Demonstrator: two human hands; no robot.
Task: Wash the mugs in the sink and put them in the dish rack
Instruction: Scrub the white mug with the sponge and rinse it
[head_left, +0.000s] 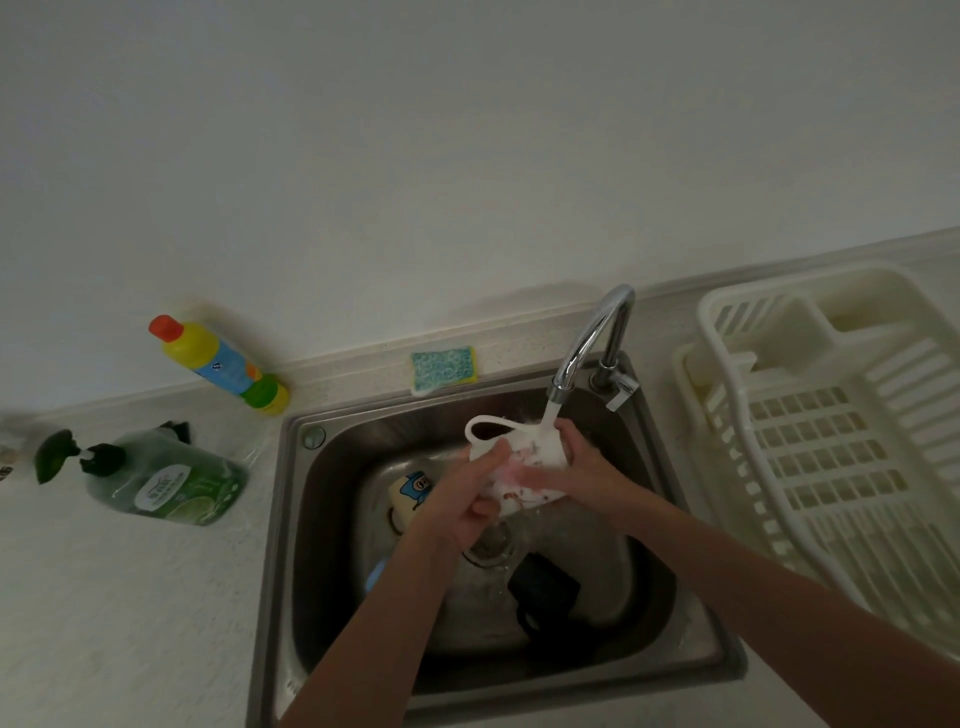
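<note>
A white mug with a reddish pattern (537, 451) lies on its side over the steel sink (291, 519), under water running from the tap (592, 338). My left hand (462, 504) grips its lower side, handle pointing left. My right hand (582, 467) holds its far end, fingers laid across the body. Beneath them in the basin lie a cream mug with a blue cartoon print (410, 491), a black mug (545, 592) and a blue object (375, 574), mostly hidden by my left forearm.
A cream plastic dish rack (831, 441) stands right of the sink. A blue-green sponge (444, 368) lies behind the basin. On the left counter are a green soap pump bottle (161, 478) and a yellow cleaner bottle with a red cap (218, 364).
</note>
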